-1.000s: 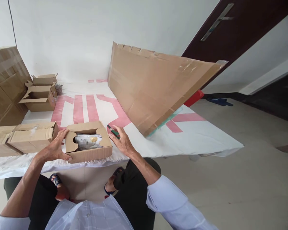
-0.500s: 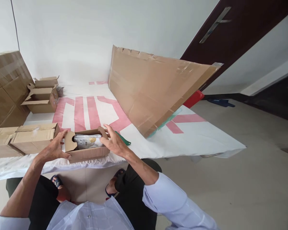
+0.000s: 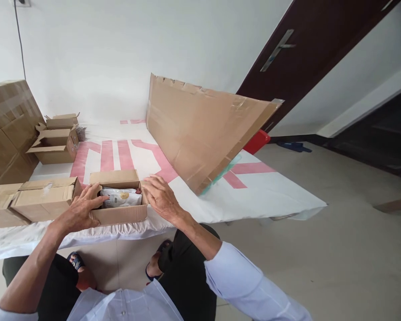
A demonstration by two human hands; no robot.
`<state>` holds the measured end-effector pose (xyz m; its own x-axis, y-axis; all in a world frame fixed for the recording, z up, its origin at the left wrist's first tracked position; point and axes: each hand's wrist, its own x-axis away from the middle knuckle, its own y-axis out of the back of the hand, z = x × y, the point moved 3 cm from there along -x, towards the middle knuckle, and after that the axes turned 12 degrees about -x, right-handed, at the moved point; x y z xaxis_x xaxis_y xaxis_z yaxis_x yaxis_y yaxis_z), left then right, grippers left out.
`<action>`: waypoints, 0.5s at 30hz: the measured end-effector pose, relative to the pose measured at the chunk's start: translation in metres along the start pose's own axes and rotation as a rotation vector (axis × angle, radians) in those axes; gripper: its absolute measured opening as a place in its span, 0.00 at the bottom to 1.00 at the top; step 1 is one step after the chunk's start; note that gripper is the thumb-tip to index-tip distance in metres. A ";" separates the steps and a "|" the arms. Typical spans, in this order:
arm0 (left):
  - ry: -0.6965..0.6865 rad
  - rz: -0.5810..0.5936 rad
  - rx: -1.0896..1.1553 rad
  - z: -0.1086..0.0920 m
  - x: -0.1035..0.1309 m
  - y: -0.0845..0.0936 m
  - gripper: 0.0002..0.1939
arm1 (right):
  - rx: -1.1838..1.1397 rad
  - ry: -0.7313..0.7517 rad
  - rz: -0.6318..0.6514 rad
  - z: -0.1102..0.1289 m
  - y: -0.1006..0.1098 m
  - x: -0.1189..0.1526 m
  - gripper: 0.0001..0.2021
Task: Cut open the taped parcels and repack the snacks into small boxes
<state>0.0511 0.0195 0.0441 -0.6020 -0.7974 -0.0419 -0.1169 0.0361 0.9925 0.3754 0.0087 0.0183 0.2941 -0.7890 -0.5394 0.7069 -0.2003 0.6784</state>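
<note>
A small cardboard box (image 3: 120,216) lies with its top open at the table's near edge, its far flap standing up. Inside it are white printed packets (image 3: 123,198). My left hand (image 3: 82,210) grips the box's left end, thumb low on the near side and fingers reaching over the rim to the packets. At the right end my right hand (image 3: 162,199) rests against the box wall, fingers close together and bent over the edge. The inner side of that end is partly hidden by the fingers.
Closed boxes (image 3: 47,200) stand left of my left hand. Open boxes (image 3: 53,147) and a large carton stack (image 3: 6,129) are behind them. A big cardboard sheet (image 3: 200,129) leans over the white and pink table cover (image 3: 270,196). Beyond it is a red object (image 3: 258,141).
The box's far flap now stands up. My left fingers have moved inward over the left end, and my right hand has shifted from the end flap to the outer right side. The view has moved slightly.
</note>
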 end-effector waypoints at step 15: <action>0.087 -0.343 0.024 -0.008 0.007 -0.010 0.39 | 0.356 -0.006 0.492 0.020 -0.022 -0.049 0.08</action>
<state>0.0548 0.0088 0.0353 -0.4551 -0.8138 -0.3614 -0.3202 -0.2292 0.9192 0.3323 0.0398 0.0400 0.5271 -0.8416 -0.1183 0.2306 0.0076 0.9730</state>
